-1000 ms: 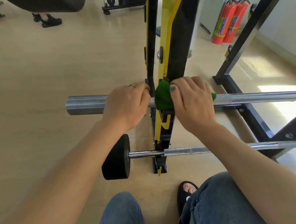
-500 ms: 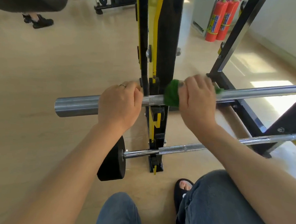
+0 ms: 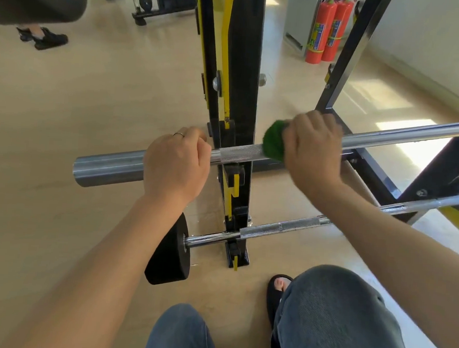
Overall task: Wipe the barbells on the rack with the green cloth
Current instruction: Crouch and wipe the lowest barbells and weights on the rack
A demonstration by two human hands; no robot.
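Head view: my left hand (image 3: 176, 165) grips the upper barbell (image 3: 240, 153) beside the rack upright (image 3: 243, 67); my right hand (image 3: 312, 149) clutches the green cloth (image 3: 274, 141) around it. A lower barbell (image 3: 281, 226) with a black plate (image 3: 171, 251) sits below; fire extinguishers (image 3: 327, 29) stand behind.

Left hand (image 3: 175, 165) and right hand (image 3: 312, 149) both clenched, knuckles up.

Change, right hand (image 3: 312, 149): I log it, with the green cloth (image 3: 274, 143) wrapped in its grip, now well right of the rack upright (image 3: 243, 67); one second ago it sat against the upright. Change, upper barbell (image 3: 240, 153): knurled stretch beside the upright now uncovered.
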